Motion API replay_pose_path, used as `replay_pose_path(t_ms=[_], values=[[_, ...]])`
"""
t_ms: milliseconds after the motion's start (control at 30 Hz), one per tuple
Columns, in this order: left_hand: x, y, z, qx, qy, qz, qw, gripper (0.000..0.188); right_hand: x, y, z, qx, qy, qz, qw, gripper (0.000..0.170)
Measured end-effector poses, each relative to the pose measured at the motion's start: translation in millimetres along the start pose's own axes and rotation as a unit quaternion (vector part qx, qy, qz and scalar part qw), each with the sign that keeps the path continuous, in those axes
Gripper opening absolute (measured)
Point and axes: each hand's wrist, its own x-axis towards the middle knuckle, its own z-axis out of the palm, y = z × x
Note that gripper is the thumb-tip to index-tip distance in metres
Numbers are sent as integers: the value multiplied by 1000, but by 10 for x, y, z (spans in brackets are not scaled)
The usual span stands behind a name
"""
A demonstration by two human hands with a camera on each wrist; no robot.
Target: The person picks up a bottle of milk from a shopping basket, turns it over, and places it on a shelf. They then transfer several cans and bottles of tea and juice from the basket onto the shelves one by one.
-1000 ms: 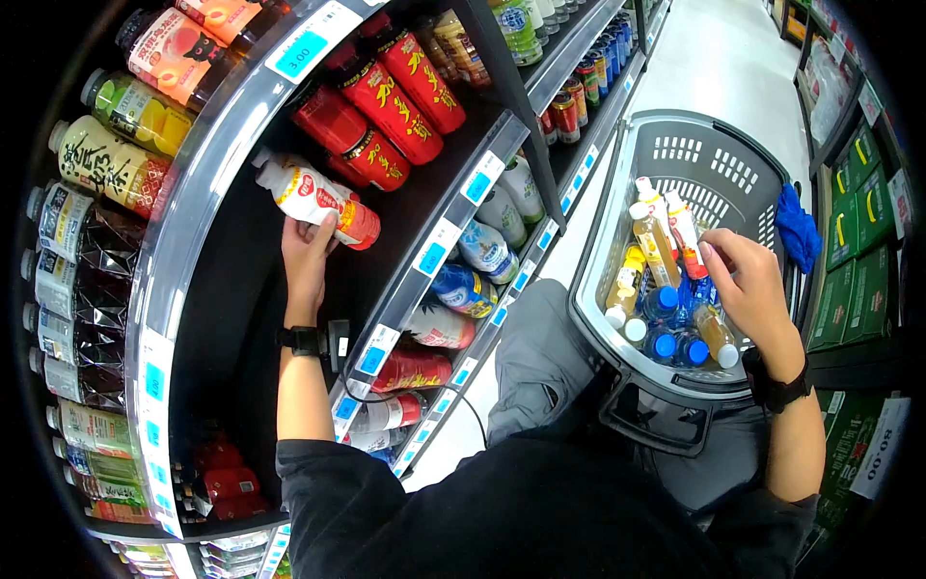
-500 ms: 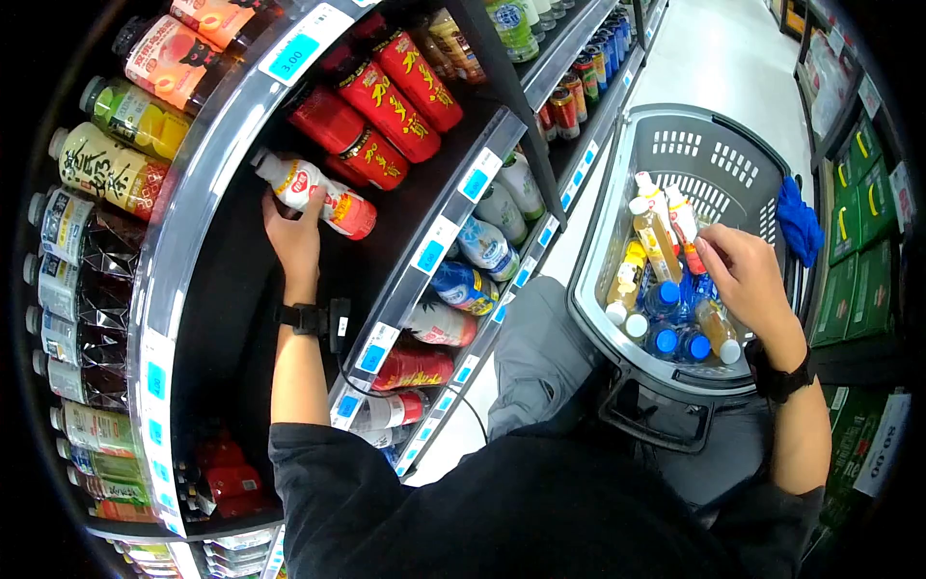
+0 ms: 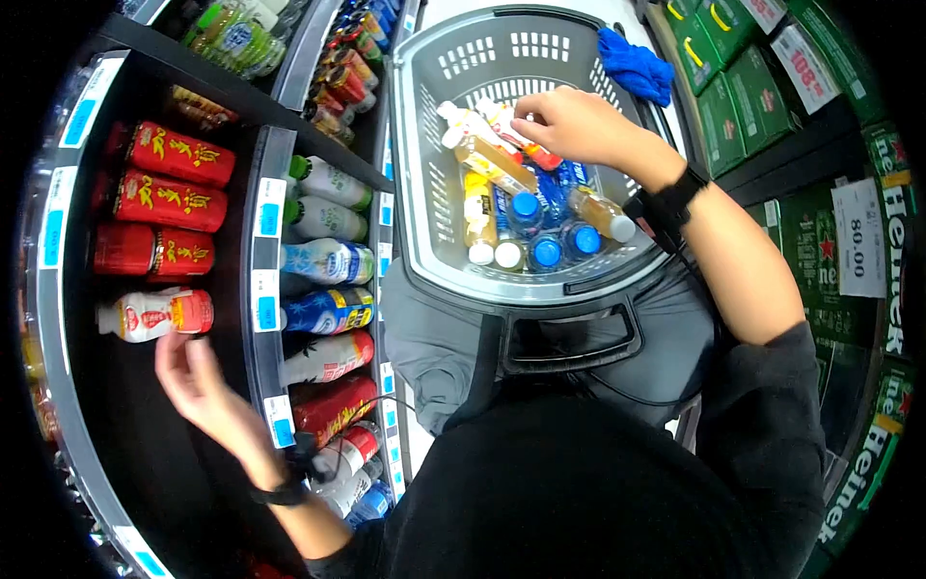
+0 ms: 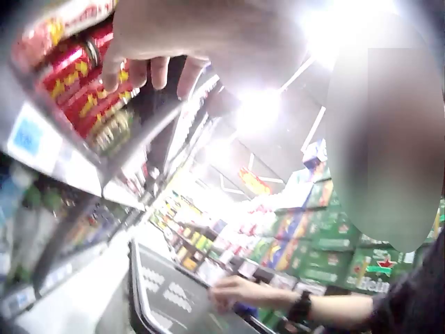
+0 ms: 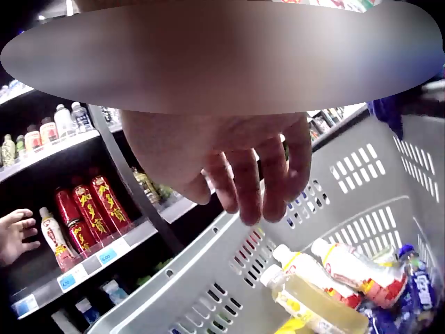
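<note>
A white-and-red bottle lies on the dark shelf beside a group of red drink containers with yellow characters. My left hand is just off the bottle's side, fingers loosely spread and nothing in them; the right wrist view also shows this bottle apart from the fingertips. Over the grey basket hovers my right hand, its fingers loosely bent and empty. Below it lie white-and-red bottles, a pale yellow bottle and several blue-capped bottles.
A lower shelf of mixed bottles runs between the left arm and the basket. A blue cloth hangs on the basket's far right rim. Stacked green boxes and a price sign line the right side.
My left hand has let go of the white-and-red bottle, now lying beside the red containers, and drawn back. The head view has swung right. The right hand stays over the basket.
</note>
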Motion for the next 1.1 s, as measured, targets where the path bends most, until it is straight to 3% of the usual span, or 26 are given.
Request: replay_pose_path(t_ms=[33, 67, 100, 167, 233, 300, 367, 567, 700, 733, 767, 800, 833, 867, 900, 933, 967, 1033, 1100], values=[[-195, 28, 132, 42, -98, 41, 993, 34, 60, 56, 68, 14, -13, 8, 1000, 30], [-474, 189, 406, 13, -142, 22, 990, 37, 115, 114, 150, 29, -25, 16, 999, 30], [-642, 179, 632, 13, -224, 64, 972, 36, 173, 178, 244, 24, -26, 19, 999, 30], [-886, 367, 1078, 51, -307, 173, 935, 36, 305, 326, 433, 29, -108, 68, 991, 33], [-1045, 396, 1447, 86, -339, 274, 896, 40, 407, 472, 616, -27, -134, 71, 988, 38], [-1249, 324, 1722, 71, -348, 247, 902, 38, 529, 621, 785, -80, -161, 71, 981, 43], [-1430, 165, 1833, 147, -392, 281, 864, 36, 693, 741, 924, -49, -138, 114, 983, 54], [-1421, 180, 1881, 121, -379, 259, 880, 32, 1100, 987, 1359, 15, -86, 109, 990, 59], [-1433, 166, 1871, 104, -383, 245, 884, 35, 1437, 1414, 1968, 89, 5, 16, 996, 50], [-1431, 155, 1864, 96, -382, 242, 887, 34, 1329, 1239, 1890, 88, 51, 71, 992, 52], [-1432, 143, 1859, 87, -381, 240, 889, 34, 1395, 1315, 1866, 90, -3, 57, 994, 75], [-1451, 136, 1844, 84, -372, 235, 894, 33, 1344, 1213, 1820, 6, 25, 82, 996, 79], [-1451, 135, 1843, 75, -364, 234, 898, 32, 1439, 1482, 1930, -9, 8, 41, 999, 69], [-1435, 148, 1822, 69, -359, 237, 900, 31, 1407, 1422, 1846, 7, 1, 65, 998, 72], [-1434, 140, 1823, 58, -354, 238, 903, 29, 1347, 1404, 1873, 15, 49, 79, 996, 70], [-1443, 132, 1827, 56, -348, 239, 905, 28, 1378, 1482, 1898, 109, 44, 22, 993, 65], [-1458, 126, 1821, 51, -344, 240, 906, 28, 1378, 1534, 1979, 136, 27, 31, 990, 60], [-1446, 119, 1819, 46, -339, 244, 907, 28, 1203, 1304, 1848, -1, -10, 27, 1000, 54], [-1424, 127, 1796, 38, -336, 251, 907, 28, 1134, 1242, 1716, 24, -39, -79, 996, 49]])
